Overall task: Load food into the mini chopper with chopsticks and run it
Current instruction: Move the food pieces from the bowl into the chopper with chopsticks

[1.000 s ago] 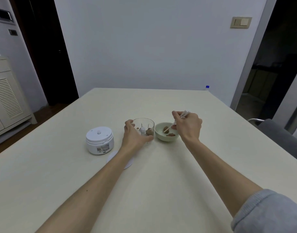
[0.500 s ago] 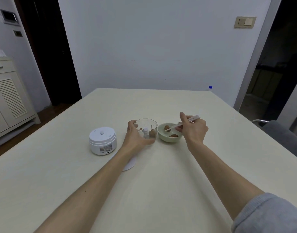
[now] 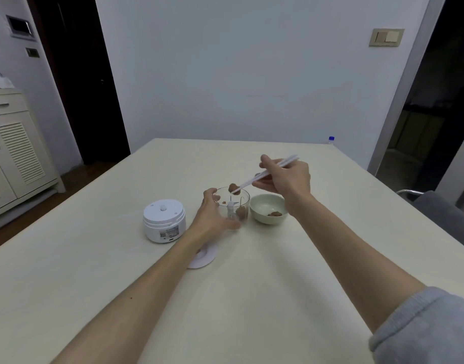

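A clear chopper cup (image 3: 241, 203) with a white blade post stands mid-table, and a brown food piece lies inside it. My left hand (image 3: 212, 216) wraps around the cup's left side. My right hand (image 3: 286, 179) grips white chopsticks (image 3: 265, 174), whose tips pinch a brown food piece (image 3: 233, 187) just above the cup's rim. To the right of the cup sits a pale green bowl (image 3: 262, 208) with some brown food in it. The white motor unit (image 3: 164, 224) stands on the table to the left of the cup.
A flat white lid (image 3: 205, 257) lies on the table, partly under my left forearm. A small bottle with a blue cap (image 3: 331, 140) stands at the table's far right corner. A grey chair (image 3: 441, 214) is at the right edge, a cabinet (image 3: 12, 151) at the left.
My right hand has lifted the chopsticks out of the bowl with a food piece and carried it left, over the cup. My left hand has stayed on the cup.
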### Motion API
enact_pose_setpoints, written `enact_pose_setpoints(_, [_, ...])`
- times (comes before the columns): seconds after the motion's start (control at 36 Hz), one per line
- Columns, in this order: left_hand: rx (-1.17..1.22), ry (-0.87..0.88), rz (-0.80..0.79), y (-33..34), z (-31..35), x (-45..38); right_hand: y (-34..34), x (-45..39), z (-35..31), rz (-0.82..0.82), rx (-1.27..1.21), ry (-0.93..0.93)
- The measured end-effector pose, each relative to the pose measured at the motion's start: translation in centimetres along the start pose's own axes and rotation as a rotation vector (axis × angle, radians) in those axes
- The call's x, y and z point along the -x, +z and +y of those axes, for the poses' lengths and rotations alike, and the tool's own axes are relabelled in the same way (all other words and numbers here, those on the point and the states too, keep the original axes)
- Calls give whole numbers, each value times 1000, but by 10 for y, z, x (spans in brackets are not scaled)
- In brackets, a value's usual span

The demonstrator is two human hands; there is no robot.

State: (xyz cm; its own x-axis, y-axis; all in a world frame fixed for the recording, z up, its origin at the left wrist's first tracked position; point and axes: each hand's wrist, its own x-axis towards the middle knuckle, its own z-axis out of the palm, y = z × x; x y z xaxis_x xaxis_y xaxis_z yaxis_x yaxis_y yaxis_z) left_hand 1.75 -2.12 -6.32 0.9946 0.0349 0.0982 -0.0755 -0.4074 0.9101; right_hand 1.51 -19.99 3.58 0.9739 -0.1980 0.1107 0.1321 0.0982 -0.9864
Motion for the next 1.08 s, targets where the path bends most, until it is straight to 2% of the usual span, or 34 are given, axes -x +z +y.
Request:
enact_pose_setpoints(0.17, [4, 0, -2, -2, -1, 2, 19, 3, -8, -180, 425, -208])
enact_pose_setpoints(0.31, [-23, 15, 3, -2, 2, 3, 29, 1, -2, -225, 606, -234])
enact_pose_setpoints(0.42, [-35, 18, -8, -2, 3, 4, 28, 2, 1, -227, 561, -164])
enact_pose_setpoints(0.56, [-46, 23, -16, -2, 5, 5, 14, 2, -6, -179, 365, -35])
enact_pose_setpoints(0.67, [-56, 18, -40, 0, 6, 6, -2, -3, -15, -71, 189, 17])
enact_pose_setpoints(0.78, [-45, 18, -27, 4, 7, 6, -19, -10, -15, 89, 115, 5])
enact_pose_setpoints(0.92, [-39, 28, 5, 9, 10, 4, -31, -16, -3, 233, 254, -70])
enact_pose_setpoints(1.08, [-84, 12, 49, 12, 11, 2, -32, -13, 1, 159, 432, -123])
